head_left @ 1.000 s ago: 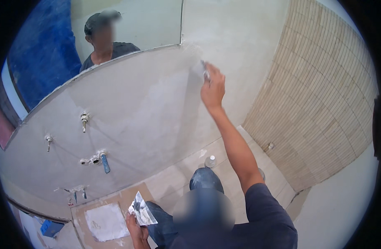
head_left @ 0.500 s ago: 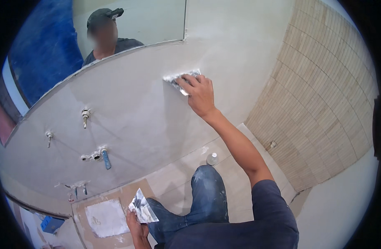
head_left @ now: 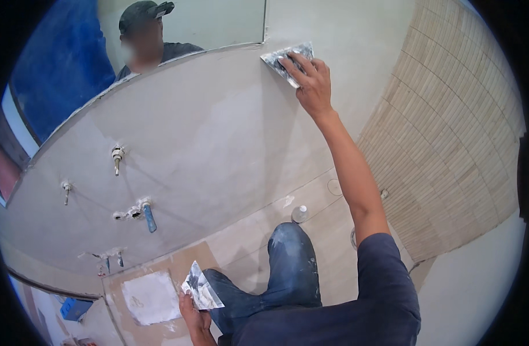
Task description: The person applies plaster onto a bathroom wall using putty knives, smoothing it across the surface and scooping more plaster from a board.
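My right hand (head_left: 314,86) is closed on a metal scraper (head_left: 299,53) smeared with grey-white paste, its blade lying against the pale plastered wall (head_left: 206,127) just below and right of the mirror's lower right corner. At the lower middle, my left hand (head_left: 192,314) grips a second, pointed metal blade (head_left: 204,291) with paste on it, held beside my left thigh. The mirror (head_left: 218,20) reflects a person in a dark cap.
Pipe stubs (head_left: 118,158) and a blue capped pipe (head_left: 149,218) jut from the wall. A plastic bottle (head_left: 299,214), paste-covered sheet (head_left: 149,294) on cardboard (head_left: 196,254), and blue box (head_left: 75,309) are below. A tiled wall (head_left: 449,127) stands right.
My right hand with the scraper first swung down-left across the wall, then moved up and right toward the mirror's corner. My left hand has shifted slightly right.
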### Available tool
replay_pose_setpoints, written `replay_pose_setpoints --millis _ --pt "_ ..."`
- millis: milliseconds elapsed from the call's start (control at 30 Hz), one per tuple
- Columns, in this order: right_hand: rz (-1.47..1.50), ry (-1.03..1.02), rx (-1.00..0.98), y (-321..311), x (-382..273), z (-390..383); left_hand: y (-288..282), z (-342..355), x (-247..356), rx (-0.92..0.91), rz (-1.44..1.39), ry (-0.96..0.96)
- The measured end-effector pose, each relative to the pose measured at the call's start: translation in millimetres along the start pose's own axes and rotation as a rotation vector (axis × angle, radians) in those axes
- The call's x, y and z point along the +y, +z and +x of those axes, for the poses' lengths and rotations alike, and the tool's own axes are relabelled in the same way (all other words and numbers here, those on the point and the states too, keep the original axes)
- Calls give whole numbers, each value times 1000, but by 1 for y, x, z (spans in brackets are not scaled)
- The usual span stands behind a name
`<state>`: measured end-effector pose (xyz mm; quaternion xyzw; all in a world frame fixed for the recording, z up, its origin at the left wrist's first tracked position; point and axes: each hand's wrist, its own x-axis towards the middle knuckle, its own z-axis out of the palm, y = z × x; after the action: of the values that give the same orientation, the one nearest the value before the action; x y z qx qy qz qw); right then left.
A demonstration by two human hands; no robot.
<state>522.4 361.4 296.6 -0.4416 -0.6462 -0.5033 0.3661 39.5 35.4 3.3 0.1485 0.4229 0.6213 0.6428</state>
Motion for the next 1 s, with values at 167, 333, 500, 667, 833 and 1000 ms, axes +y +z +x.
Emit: replay_pose_setpoints --millis 167,333,500,667,833,1000 --pt "49 131 -85 13 -44 -83 2 -1 5 17 1 -7" --pt "139 240 -234 1 -115 -158 3 2 12 -105 54 -29" --pt "266 554 -71 -14 -93 -110 8 -2 13 -79 0 4" --pt "320 884 5 -6 -52 -22 1 -5 7 -55 20 -22" --pt "247 1059 -74 15 -134 -2 2 -15 16 -47 10 -14" --pt "164 625 -103 14 -247 -28 11 -10 20 -104 33 -12"
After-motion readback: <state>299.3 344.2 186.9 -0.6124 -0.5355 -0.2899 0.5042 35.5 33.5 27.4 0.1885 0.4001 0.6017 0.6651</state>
